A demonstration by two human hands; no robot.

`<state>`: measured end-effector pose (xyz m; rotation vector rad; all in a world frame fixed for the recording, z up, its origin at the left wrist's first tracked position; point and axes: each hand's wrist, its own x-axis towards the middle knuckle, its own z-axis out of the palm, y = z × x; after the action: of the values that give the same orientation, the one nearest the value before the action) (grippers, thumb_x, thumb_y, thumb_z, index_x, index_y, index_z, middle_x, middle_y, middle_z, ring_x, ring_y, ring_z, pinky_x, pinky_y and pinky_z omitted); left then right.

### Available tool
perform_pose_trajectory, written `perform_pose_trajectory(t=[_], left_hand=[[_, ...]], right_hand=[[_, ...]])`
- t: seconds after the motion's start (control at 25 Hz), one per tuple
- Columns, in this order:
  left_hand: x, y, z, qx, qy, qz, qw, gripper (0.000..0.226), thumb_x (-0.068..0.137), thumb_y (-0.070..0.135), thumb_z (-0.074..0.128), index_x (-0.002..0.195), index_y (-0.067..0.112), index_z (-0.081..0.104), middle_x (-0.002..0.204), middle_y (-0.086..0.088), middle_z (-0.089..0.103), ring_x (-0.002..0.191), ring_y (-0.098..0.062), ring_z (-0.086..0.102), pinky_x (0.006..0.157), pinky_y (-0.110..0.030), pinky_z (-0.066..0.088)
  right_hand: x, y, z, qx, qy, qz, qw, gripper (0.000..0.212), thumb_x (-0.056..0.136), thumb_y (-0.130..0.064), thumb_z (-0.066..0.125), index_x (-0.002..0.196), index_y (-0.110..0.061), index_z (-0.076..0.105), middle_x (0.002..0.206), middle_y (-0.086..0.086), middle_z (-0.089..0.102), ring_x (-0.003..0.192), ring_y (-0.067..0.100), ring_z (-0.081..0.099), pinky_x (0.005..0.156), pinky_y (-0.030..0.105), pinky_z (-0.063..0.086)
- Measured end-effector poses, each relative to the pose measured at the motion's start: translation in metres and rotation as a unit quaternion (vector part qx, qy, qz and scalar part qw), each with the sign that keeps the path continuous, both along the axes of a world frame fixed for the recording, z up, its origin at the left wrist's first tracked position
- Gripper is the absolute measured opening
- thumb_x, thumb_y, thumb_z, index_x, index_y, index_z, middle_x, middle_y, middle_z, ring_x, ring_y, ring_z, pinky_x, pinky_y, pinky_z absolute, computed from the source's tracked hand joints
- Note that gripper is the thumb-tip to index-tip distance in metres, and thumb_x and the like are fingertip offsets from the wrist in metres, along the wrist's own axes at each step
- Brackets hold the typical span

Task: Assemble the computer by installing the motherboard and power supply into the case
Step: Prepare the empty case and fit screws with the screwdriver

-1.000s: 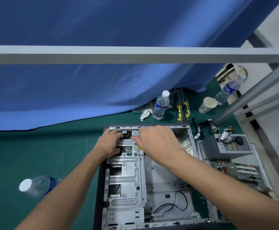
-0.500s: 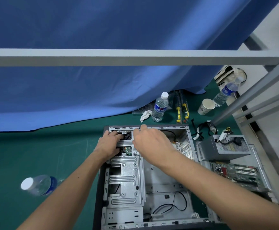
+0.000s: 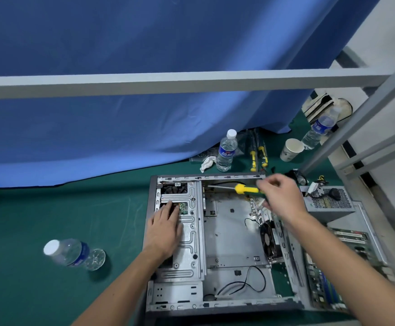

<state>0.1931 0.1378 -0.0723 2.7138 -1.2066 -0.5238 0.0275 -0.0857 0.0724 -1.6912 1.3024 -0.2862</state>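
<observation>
Against a blue curtain, an open computer case (image 3: 215, 231) lies on the green counter (image 3: 50, 220). The right hand (image 3: 283, 196) grips a screwdriver (image 3: 238, 188), shaft pointing left; the left hand (image 3: 166, 227) lies flat on the drive cage (image 3: 189, 222). Power supply (image 3: 328, 203) and motherboard (image 3: 347, 245) wait right of the case, nearer the right hand. The bottle label (image 3: 226, 152) is unreadable.

The case (image 3: 234, 234) in the middle of the frame is bare grey metal, dull and a little scratched, with stamped ribs on its drive cage (image 3: 189, 234). The desk (image 3: 50, 220) is covered by a matt green mat. The curtain (image 3: 144, 43) above is smooth blue cloth. The screwdriver (image 3: 238, 188) has a glossy yellow plastic handle and a shiny metal shaft. The bottles (image 3: 74, 254) are clear plastic; the cup (image 3: 291, 149) looks paper.
</observation>
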Motion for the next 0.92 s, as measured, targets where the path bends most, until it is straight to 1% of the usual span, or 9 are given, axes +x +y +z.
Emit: perform_pose_trajectory(t=[0.12, 0.2, 0.28, 0.36, 0.44, 0.52, 0.6, 0.8, 0.92], left_hand=[[-0.042, 0.009, 0.004, -0.002, 0.011, 0.034, 0.999, 0.066, 0.102, 0.055, 0.016, 0.158, 0.025, 0.0, 0.165, -0.002, -0.009, 0.152, -0.019, -0.007, 0.119, -0.038, -0.01], [-0.067, 0.008, 0.008, -0.02, 0.018, 0.068, 0.997, 0.07, 0.098, 0.061, 0.011, 0.158, 0.027, -0.006, 0.163, 0.0, -0.017, 0.151, -0.019, -0.014, 0.116, -0.039, -0.013], [-0.089, 0.001, 0.006, -0.02, 0.027, 0.094, 0.995, 0.073, 0.096, 0.064, 0.009, 0.157, 0.028, -0.009, 0.163, 0.001, -0.019, 0.149, -0.018, -0.02, 0.117, -0.043, -0.011], [-0.107, -0.012, 0.002, 0.007, 0.023, 0.116, 0.993, 0.076, 0.095, 0.066, 0.008, 0.154, 0.027, -0.017, 0.162, -0.001, -0.022, 0.147, -0.019, -0.025, 0.118, -0.047, -0.011], [-0.121, -0.022, -0.003, 0.048, -0.003, 0.128, 0.991, 0.079, 0.095, 0.067, 0.009, 0.151, 0.023, -0.024, 0.162, -0.005, -0.024, 0.147, -0.022, -0.027, 0.119, -0.051, -0.01], [-0.126, -0.024, -0.008, 0.063, -0.052, 0.131, 0.988, 0.084, 0.095, 0.066, 0.016, 0.151, 0.019, -0.023, 0.162, -0.008, -0.021, 0.148, -0.025, -0.023, 0.121, -0.056, -0.001], [-0.127, -0.023, -0.013, 0.055, -0.075, 0.131, 0.987, 0.087, 0.094, 0.062, 0.025, 0.157, 0.015, -0.01, 0.164, -0.011, -0.012, 0.151, -0.026, -0.016, 0.12, -0.059, 0.006], [-0.136, -0.028, -0.021, 0.022, -0.092, 0.129, 0.987, 0.088, 0.086, 0.061, 0.027, 0.158, 0.013, 0.01, 0.164, -0.013, 0.009, 0.152, -0.028, 0.001, 0.117, -0.059, 0.01], [-0.142, -0.028, -0.024, 0.016, -0.095, 0.132, 0.987, 0.088, 0.085, 0.059, 0.029, 0.157, 0.013, 0.014, 0.163, -0.015, 0.013, 0.152, -0.03, 0.006, 0.117, -0.06, 0.012]], right_hand=[[-0.051, -0.005, -0.026, 0.301, -0.132, -0.079, 0.941, 0.029, 0.087, -0.011, 0.069, 0.113, -0.003, 0.059, 0.105, 0.019, 0.064, 0.074, 0.025, 0.071, 0.06, 0.03, 0.058], [-0.073, -0.008, -0.036, 0.374, -0.172, -0.049, 0.91, 0.039, 0.075, -0.003, 0.072, 0.111, -0.008, 0.058, 0.108, 0.021, 0.067, 0.088, 0.032, 0.073, 0.066, 0.035, 0.061], [-0.088, -0.015, -0.044, 0.373, -0.17, -0.024, 0.912, 0.036, 0.075, 0.008, 0.067, 0.108, -0.007, 0.061, 0.105, 0.021, 0.07, 0.09, 0.031, 0.073, 0.071, 0.037, 0.062], [-0.102, -0.025, -0.049, 0.347, -0.15, -0.023, 0.926, 0.024, 0.083, 0.009, 0.062, 0.104, -0.002, 0.062, 0.09, 0.018, 0.069, 0.074, 0.024, 0.072, 0.066, 0.034, 0.06], [-0.123, -0.033, -0.058, 0.3, -0.1, -0.021, 0.948, 0.011, 0.09, -0.011, 0.068, 0.097, -0.006, 0.061, 0.074, 0.008, 0.06, 0.059, 0.017, 0.062, 0.055, 0.03, 0.054], [-0.147, -0.039, -0.074, 0.242, -0.034, -0.005, 0.97, 0.03, 0.091, -0.041, 0.067, 0.085, -0.012, 0.06, 0.065, 0.002, 0.056, 0.054, 0.016, 0.057, 0.053, 0.03, 0.05], [-0.172, -0.042, -0.095, 0.178, 0.043, 0.03, 0.983, 0.041, 0.092, -0.049, 0.061, 0.075, -0.012, 0.061, 0.062, 0.002, 0.056, 0.053, 0.016, 0.056, 0.056, 0.03, 0.045], [-0.212, -0.04, -0.161, 0.153, 0.12, 0.061, 0.979, 0.018, 0.09, -0.022, 0.069, 0.074, -0.014, 0.066, 0.055, 0.0, 0.051, 0.046, 0.014, 0.039, 0.051, 0.025, 0.033], [-0.209, -0.032, -0.192, 0.121, 0.157, 0.041, 0.979, 0.014, 0.087, -0.02, 0.073, 0.074, -0.016, 0.069, 0.061, 0.009, 0.064, 0.048, 0.017, 0.049, 0.051, 0.025, 0.039]])
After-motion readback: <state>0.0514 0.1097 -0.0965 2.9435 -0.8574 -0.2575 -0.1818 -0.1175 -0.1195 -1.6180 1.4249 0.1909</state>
